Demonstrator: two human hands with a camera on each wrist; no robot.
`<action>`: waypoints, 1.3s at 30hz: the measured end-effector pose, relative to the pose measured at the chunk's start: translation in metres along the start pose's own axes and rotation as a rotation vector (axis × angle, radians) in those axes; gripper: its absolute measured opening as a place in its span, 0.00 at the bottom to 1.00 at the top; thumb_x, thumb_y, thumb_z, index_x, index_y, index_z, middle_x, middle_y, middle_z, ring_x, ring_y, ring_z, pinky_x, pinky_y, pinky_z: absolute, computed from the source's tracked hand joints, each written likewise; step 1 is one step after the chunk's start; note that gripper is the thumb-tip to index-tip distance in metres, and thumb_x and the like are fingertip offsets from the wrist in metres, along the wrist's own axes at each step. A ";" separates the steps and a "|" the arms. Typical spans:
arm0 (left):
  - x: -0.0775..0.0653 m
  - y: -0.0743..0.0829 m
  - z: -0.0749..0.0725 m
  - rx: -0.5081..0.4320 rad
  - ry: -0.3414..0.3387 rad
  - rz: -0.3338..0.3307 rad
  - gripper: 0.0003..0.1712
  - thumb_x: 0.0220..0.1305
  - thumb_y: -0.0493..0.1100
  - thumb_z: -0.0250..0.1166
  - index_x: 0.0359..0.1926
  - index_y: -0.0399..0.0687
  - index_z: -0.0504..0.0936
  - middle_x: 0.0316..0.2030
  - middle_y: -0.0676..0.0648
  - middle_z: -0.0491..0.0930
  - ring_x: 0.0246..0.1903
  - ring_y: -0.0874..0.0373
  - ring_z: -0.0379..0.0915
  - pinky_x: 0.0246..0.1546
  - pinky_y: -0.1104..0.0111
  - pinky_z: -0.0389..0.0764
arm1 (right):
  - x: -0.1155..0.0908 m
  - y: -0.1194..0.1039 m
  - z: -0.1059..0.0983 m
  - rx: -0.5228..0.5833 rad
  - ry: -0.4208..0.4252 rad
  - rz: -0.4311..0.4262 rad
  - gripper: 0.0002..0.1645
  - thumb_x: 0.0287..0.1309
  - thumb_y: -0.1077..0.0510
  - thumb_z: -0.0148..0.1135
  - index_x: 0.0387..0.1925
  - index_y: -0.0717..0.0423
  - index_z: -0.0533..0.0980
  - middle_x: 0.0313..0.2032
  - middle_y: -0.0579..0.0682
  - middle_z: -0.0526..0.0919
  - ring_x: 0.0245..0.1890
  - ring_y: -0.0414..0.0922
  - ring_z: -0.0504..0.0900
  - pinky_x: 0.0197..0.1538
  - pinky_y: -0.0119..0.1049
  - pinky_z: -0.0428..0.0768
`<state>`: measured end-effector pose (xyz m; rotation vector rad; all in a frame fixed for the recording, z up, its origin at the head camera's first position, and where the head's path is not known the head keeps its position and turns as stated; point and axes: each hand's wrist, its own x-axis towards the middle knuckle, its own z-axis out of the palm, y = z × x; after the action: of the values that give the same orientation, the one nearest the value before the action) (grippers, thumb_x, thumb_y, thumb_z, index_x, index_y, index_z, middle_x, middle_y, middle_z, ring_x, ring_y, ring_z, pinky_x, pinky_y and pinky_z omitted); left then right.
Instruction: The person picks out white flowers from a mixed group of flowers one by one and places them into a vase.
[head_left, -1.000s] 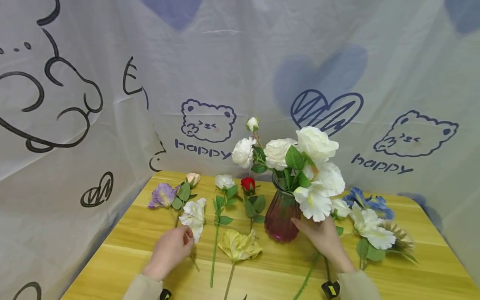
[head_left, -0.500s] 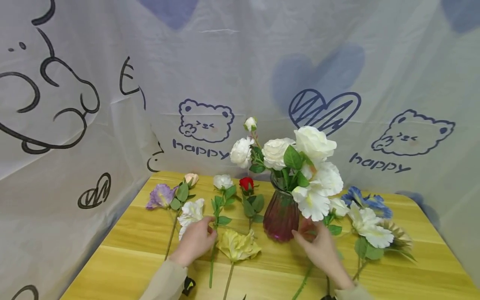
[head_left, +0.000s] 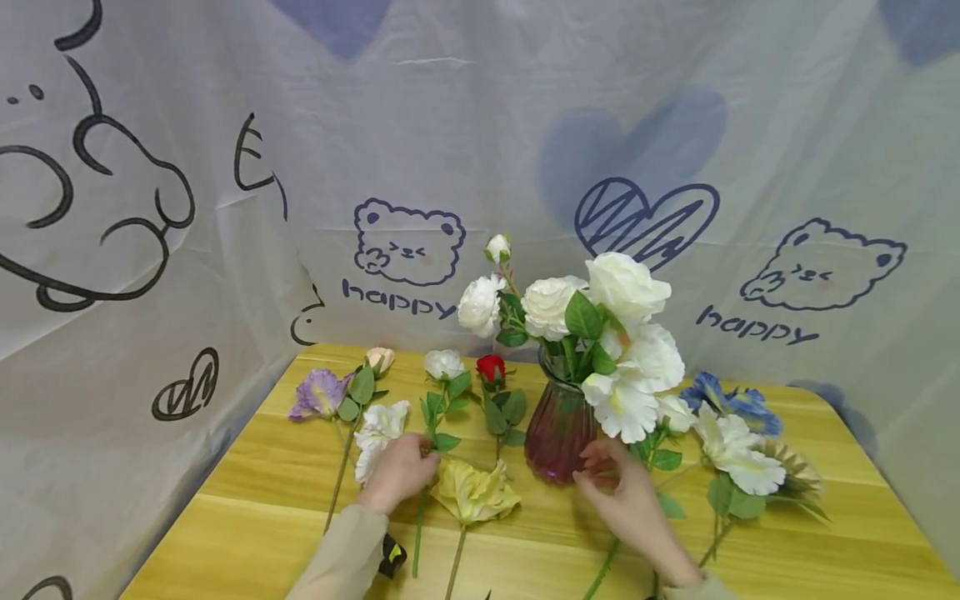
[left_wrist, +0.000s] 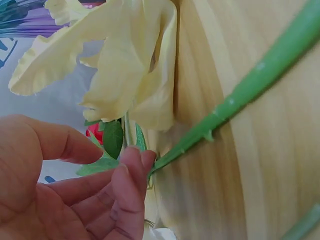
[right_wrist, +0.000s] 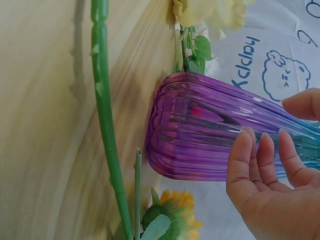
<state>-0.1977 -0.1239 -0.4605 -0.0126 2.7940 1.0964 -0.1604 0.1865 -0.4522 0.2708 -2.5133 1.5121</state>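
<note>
My left hand (head_left: 402, 468) is low over the table at the green stem (head_left: 420, 533) of a lying white rose (head_left: 444, 364). In the left wrist view, its thumb stands apart from the loosely bent fingers (left_wrist: 131, 187), whose tips are right at the thorny stem (left_wrist: 220, 112). A pale yellow flower (head_left: 476, 493) lies just to the right of this hand. My right hand (head_left: 618, 492) is beside the ribbed purple glass vase (head_left: 558, 433), thumb and fingers spread and holding nothing. White roses (head_left: 628, 287) and a ruffled white flower (head_left: 626, 400) stand in the vase.
Left of the left hand lie a ruffled white flower (head_left: 378, 433), a purple flower (head_left: 318, 393) and a peach rosebud (head_left: 381, 358). A red rose (head_left: 491, 368) lies left of the vase. At right are blue flowers (head_left: 738, 408) and another white flower (head_left: 738, 454).
My left hand has moved right, from the ruffled white flower to the white rose's green stem. My right hand stays beside the vase, its fingers shifted slightly. The flowers keep their places.
</note>
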 end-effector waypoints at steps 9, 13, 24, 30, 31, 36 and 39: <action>0.004 -0.006 -0.001 0.045 -0.010 -0.015 0.21 0.70 0.42 0.59 0.59 0.34 0.80 0.49 0.36 0.85 0.25 0.58 0.74 0.23 0.67 0.74 | 0.000 -0.004 0.003 -0.004 -0.033 0.040 0.14 0.54 0.69 0.68 0.43 0.60 0.77 0.39 0.56 0.83 0.37 0.37 0.80 0.43 0.28 0.85; 0.002 -0.009 -0.003 0.071 -0.014 -0.015 0.17 0.70 0.42 0.59 0.52 0.36 0.84 0.43 0.39 0.86 0.28 0.56 0.77 0.27 0.64 0.78 | -0.001 -0.003 0.003 0.013 -0.038 0.041 0.15 0.54 0.70 0.68 0.44 0.60 0.77 0.39 0.56 0.83 0.37 0.36 0.80 0.42 0.27 0.84; -0.004 -0.022 -0.014 0.028 0.088 -0.038 0.14 0.69 0.41 0.60 0.47 0.37 0.86 0.37 0.42 0.87 0.27 0.58 0.77 0.25 0.66 0.77 | -0.001 -0.003 0.001 0.018 -0.055 0.028 0.15 0.55 0.68 0.69 0.44 0.60 0.77 0.40 0.55 0.84 0.37 0.36 0.81 0.42 0.28 0.85; -0.005 -0.025 -0.017 -0.032 0.290 0.015 0.11 0.66 0.39 0.64 0.41 0.37 0.89 0.34 0.42 0.89 0.28 0.57 0.82 0.27 0.66 0.81 | -0.001 -0.003 0.000 0.017 -0.065 0.036 0.14 0.56 0.68 0.68 0.45 0.60 0.77 0.41 0.55 0.84 0.37 0.36 0.81 0.43 0.28 0.85; -0.004 -0.026 -0.017 -0.037 0.331 0.032 0.10 0.66 0.39 0.65 0.40 0.38 0.89 0.32 0.43 0.89 0.28 0.56 0.83 0.28 0.65 0.81 | -0.001 -0.004 0.000 0.020 -0.067 0.038 0.14 0.57 0.67 0.68 0.45 0.60 0.77 0.41 0.55 0.84 0.37 0.36 0.81 0.43 0.28 0.85; -0.003 -0.024 -0.021 -0.093 0.511 0.106 0.07 0.65 0.36 0.66 0.38 0.37 0.89 0.32 0.41 0.89 0.29 0.53 0.85 0.30 0.67 0.84 | -0.003 -0.005 -0.002 0.033 -0.072 0.046 0.15 0.58 0.65 0.69 0.47 0.60 0.77 0.42 0.54 0.84 0.38 0.36 0.81 0.44 0.29 0.84; -0.002 -0.021 -0.025 -0.140 0.604 0.158 0.06 0.64 0.35 0.68 0.38 0.36 0.89 0.33 0.39 0.89 0.28 0.51 0.85 0.28 0.71 0.83 | -0.003 -0.004 -0.002 0.037 -0.070 0.040 0.15 0.58 0.65 0.69 0.47 0.60 0.77 0.43 0.54 0.84 0.39 0.36 0.81 0.44 0.29 0.85</action>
<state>-0.1980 -0.1567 -0.4563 -0.1664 3.2723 1.5435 -0.1567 0.1863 -0.4483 0.2858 -2.5607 1.5921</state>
